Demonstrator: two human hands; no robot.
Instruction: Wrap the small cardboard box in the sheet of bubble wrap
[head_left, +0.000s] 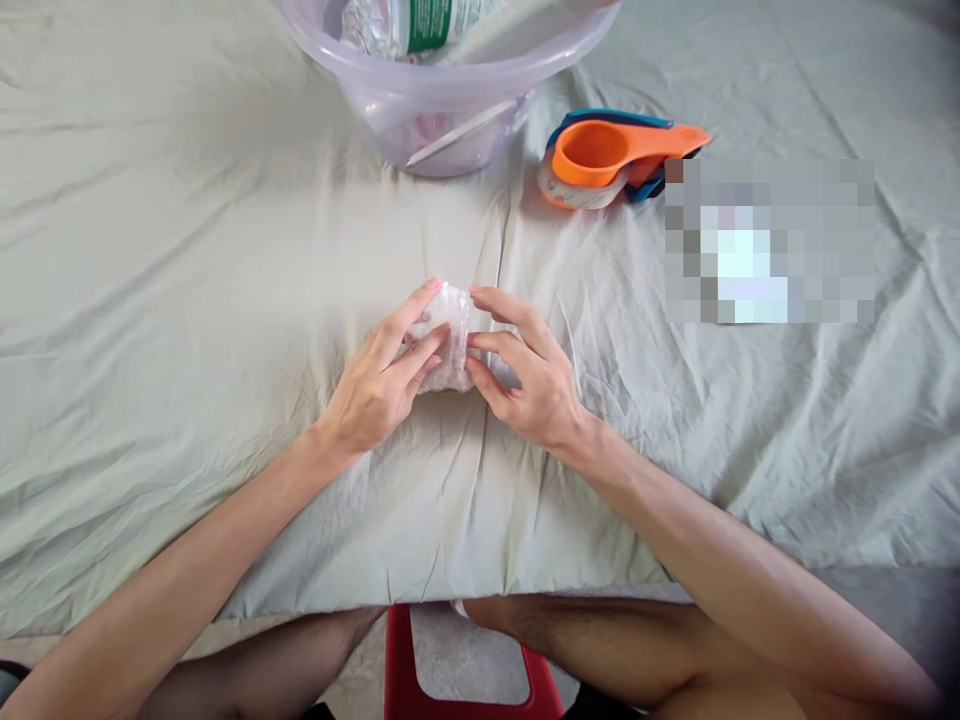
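The wrinkled, pale grey-green cloth (pixel 172 260) lay bare over the left of the frame, a broad way in for a hand. At top centre the translucent lilac plastic basin (pixel 450 85) stood in the way, its flared rim overhanging the cloth. Just right of it sat the orange-and-blue plastic tape dispenser (pixel 645 143) — only a narrow gap ran between them. In mid-frame the left hand (pixel 382 378) and right hand (pixel 534 388) closed off both sides of the clear, crinkled plastic-wrapped bundle (pixel 457 340); open cloth remained between bundle and basin, and below, between the forearms.
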